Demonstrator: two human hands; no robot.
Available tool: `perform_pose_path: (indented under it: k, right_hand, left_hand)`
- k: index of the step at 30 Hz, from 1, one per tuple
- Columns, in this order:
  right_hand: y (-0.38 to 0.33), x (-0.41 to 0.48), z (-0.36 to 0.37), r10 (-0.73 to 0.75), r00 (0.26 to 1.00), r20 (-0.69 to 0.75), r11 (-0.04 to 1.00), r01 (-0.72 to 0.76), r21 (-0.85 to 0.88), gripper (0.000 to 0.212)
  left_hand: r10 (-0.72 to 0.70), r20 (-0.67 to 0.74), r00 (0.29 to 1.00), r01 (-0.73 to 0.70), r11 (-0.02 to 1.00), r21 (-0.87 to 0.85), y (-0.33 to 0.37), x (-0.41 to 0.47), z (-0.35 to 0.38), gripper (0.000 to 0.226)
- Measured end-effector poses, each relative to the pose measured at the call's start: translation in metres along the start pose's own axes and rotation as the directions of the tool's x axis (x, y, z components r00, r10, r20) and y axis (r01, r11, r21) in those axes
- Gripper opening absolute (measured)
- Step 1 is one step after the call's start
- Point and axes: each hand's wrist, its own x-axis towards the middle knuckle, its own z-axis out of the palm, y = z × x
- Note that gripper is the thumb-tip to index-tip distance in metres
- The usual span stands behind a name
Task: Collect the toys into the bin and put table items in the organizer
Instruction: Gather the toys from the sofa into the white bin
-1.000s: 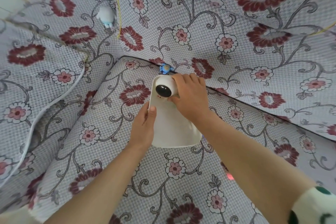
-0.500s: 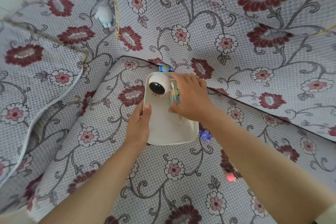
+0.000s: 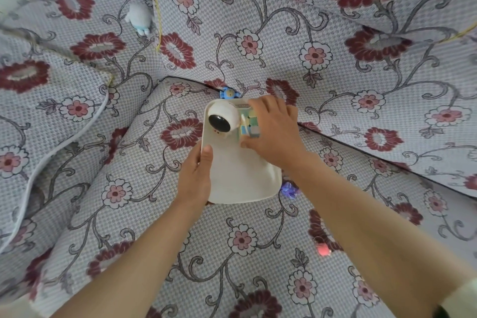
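I see the white bin [image 3: 240,178] resting on the floral sofa seat [image 3: 134,214], my left hand [image 3: 196,175] gripping its near left rim. My right hand [image 3: 273,131] closes on a pastel cube toy [image 3: 249,125] inside the bin, beside a white round-headed toy [image 3: 222,119]. A blue figure [image 3: 228,93] sits just behind the bin; a purple toy [image 3: 289,188] peeks out at its right corner, a pink one [image 3: 322,250] nearer me. A white plush [image 3: 139,17] lies far left. No writing reads clearly, perhaps from blur.

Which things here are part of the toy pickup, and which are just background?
Job:
white bin
astronaut toy
cube toy
blue toy
purple toy
pink toy
white plush
left hand
right hand

Background:
floral sofa
cushions
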Motion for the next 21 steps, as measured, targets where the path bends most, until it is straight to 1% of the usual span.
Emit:
perform_pose_path:
  k: [3,6,9,11,12,14,16,18,19,21]
  right_hand:
    - [0.007,0.000,-0.001,-0.005,1.000,-0.009,0.998,0.005,0.055,0.079]
    - [0.013,0.002,0.001,0.013,1.000,-0.025,0.996,-0.011,0.089,0.071]
    - [0.025,0.006,0.003,0.061,0.994,-0.094,0.987,-0.046,0.154,0.048]
    - [0.041,0.005,0.008,0.141,0.983,-0.115,0.978,-0.121,0.170,0.032]
    - [0.050,0.001,0.013,0.178,0.979,-0.098,0.973,-0.161,0.162,0.028]
    - [0.066,-0.011,0.026,0.219,0.976,0.004,0.968,-0.218,0.124,0.027]
    - [0.078,-0.030,0.045,0.259,0.948,0.186,0.955,-0.280,0.098,0.031]
    - [0.084,-0.052,0.066,0.315,0.874,0.371,0.930,-0.363,0.066,0.035]
    - [0.085,-0.063,0.077,0.333,0.835,0.437,0.920,-0.390,0.043,0.038]
    - [0.087,-0.083,0.098,0.364,0.774,0.517,0.906,-0.423,-0.004,0.051]
  left_hand:
    - [-0.017,-0.034,0.999,0.017,1.000,-0.012,-0.002,0.003,0.001,0.037]
    - [-0.028,-0.052,0.998,0.028,1.000,-0.005,-0.004,0.008,0.001,0.037]
    - [-0.042,-0.070,0.997,0.042,0.999,-0.003,-0.007,0.017,-0.001,0.036]
    - [-0.037,-0.076,0.996,0.038,0.999,0.015,-0.009,0.022,-0.003,0.034]
    - [-0.030,-0.077,0.997,0.033,0.999,0.028,-0.010,0.024,-0.004,0.034]
    - [-0.024,-0.071,0.997,0.028,0.999,0.045,-0.015,0.027,-0.005,0.037]
    - [-0.031,-0.064,0.997,0.035,0.998,0.052,-0.020,0.028,-0.004,0.039]
    - [-0.036,-0.056,0.998,0.039,0.998,0.051,-0.027,0.028,0.001,0.036]
    - [-0.040,-0.055,0.998,0.043,0.998,0.049,-0.029,0.027,0.003,0.033]
    - [-0.053,-0.048,0.997,0.055,0.997,0.053,-0.034,0.027,0.008,0.031]
